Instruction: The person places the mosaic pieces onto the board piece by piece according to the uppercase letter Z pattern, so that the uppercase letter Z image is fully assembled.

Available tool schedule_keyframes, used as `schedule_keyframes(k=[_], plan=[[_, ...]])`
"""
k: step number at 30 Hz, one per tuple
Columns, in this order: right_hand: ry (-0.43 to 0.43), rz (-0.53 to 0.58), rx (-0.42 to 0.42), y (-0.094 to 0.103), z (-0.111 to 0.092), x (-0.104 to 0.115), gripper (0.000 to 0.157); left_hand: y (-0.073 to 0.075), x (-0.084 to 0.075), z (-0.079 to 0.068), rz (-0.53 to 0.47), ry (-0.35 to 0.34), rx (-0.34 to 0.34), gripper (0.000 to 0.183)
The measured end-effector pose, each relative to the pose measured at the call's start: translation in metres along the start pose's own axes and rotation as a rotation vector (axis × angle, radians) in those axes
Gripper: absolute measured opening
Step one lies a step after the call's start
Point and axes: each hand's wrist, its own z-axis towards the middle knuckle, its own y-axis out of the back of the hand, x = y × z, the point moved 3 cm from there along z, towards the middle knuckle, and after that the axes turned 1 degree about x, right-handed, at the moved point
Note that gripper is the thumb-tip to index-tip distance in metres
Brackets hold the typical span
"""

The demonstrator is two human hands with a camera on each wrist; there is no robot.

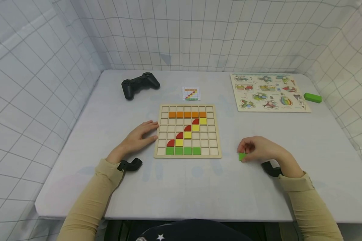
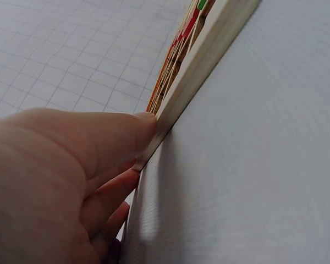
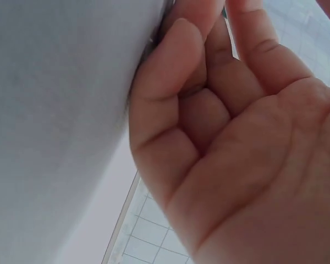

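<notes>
A wooden grid board [image 1: 213, 135] lies mid-table, bearing orange squares [image 1: 187, 114] in an upper row. Red quarter-circles [image 1: 187, 128] and yellow squares [image 1: 187, 135] form a diagonal below them, and several green squares [image 1: 187, 151] sit in the bottom row. My left hand [image 1: 137, 136] touches the board's left edge with extended fingers; in the left wrist view its thumb [image 2: 126, 132] rests against the board's side. Right of the board, my right hand [image 1: 260, 149] pinches a green square tile [image 1: 242, 156] low over the table. In the right wrist view the curled fingers mostly hide it.
Behind the board lies a small pattern card [image 1: 191, 94] with a similar coloured figure. A black game controller [image 1: 140, 85] is at the back left. At the back right are a wooden picture puzzle [image 1: 268, 97] and a green block [image 1: 312, 97]. Grid-patterned cloth walls surround the table.
</notes>
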Motion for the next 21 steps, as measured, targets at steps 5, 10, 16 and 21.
schedule_keyframes(k=[5, 10, 16, 21], plan=[[-0.044, -0.060, -0.053, 0.001, 0.005, 0.003, 0.023, 0.000, -0.001, 0.000, 0.007, 0.005, 0.001, 0.052], [-0.096, -0.093, -0.071, 0.001, 0.011, 0.011, 0.023, 0.001, -0.002, -0.001, 0.002, 0.007, -0.002, 0.052], [-0.072, -0.105, -0.012, 0.000, 0.019, 0.016, 0.021, 0.001, -0.002, -0.001, 0.001, 0.008, -0.001, 0.052], [-0.006, -0.099, 0.053, 0.001, 0.029, 0.018, 0.015, 0.001, -0.001, -0.001, -0.008, 0.006, -0.003, 0.053]])
